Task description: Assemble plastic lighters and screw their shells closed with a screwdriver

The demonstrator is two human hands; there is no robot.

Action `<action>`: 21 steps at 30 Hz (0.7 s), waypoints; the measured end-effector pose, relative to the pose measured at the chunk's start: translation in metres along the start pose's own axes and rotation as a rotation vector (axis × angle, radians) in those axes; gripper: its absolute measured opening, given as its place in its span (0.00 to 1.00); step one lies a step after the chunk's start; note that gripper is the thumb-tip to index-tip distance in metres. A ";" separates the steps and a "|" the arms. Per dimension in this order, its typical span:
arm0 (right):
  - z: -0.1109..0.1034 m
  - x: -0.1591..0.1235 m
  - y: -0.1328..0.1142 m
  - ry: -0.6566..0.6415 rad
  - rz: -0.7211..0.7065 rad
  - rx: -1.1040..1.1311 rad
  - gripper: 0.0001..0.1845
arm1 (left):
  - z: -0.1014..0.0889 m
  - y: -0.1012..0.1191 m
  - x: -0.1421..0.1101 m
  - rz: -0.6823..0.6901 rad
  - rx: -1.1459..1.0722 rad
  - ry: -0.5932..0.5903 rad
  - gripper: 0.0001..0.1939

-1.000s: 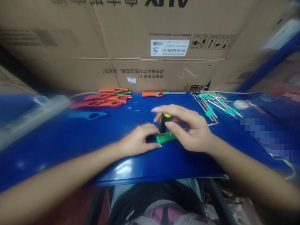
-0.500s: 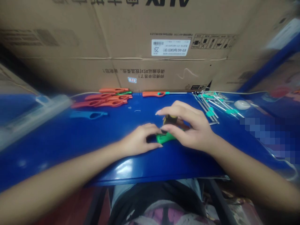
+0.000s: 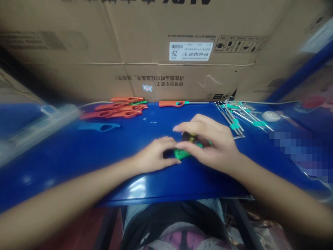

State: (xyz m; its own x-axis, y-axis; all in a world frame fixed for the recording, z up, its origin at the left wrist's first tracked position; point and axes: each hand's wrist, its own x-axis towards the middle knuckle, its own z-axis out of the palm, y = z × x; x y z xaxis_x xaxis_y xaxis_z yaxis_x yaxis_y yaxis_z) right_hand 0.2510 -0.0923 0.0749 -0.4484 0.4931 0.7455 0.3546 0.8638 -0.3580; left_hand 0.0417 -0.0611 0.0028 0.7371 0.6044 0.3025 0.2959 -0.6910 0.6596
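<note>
A green plastic handle piece (image 3: 180, 153) lies on the blue table (image 3: 78, 149) in front of me. My left hand (image 3: 156, 154) pins its left end, fingers curled around it. My right hand (image 3: 208, 142) is closed over a stubby black and yellow screwdriver (image 3: 191, 138), which stands on the green piece and is mostly hidden under my fingers.
Several orange handle pieces (image 3: 117, 110) and a blue one (image 3: 100, 127) lie at the back left. One orange and green piece (image 3: 173, 103) rests by the cardboard box (image 3: 166, 48). A pile of metal rods with green tips (image 3: 238, 116) lies at the right, beside a white object (image 3: 270, 116).
My right hand has sunk lower over the screwdriver, and its yellow top is now nearly covered. My left hand has stayed on the green piece.
</note>
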 end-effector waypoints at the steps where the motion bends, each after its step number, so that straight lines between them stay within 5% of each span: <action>1: -0.001 0.000 -0.001 -0.015 0.005 0.002 0.15 | 0.000 0.000 0.000 0.001 -0.001 -0.001 0.15; 7: -0.005 0.001 -0.004 -0.157 0.063 0.159 0.20 | -0.001 0.000 -0.001 0.006 0.010 -0.012 0.13; 15: 0.002 0.000 0.004 0.038 0.054 -0.033 0.14 | 0.001 0.001 0.000 -0.014 0.053 0.000 0.15; 21: -0.002 -0.001 0.009 -0.131 0.179 0.293 0.21 | 0.000 0.002 0.001 -0.012 0.007 -0.013 0.15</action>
State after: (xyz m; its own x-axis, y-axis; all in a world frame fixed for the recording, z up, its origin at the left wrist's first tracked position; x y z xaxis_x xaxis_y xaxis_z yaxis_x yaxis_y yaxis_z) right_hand 0.2559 -0.0855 0.0717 -0.5082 0.6322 0.5849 0.1959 0.7461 -0.6363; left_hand 0.0428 -0.0619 0.0048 0.7413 0.6072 0.2859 0.3089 -0.6868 0.6579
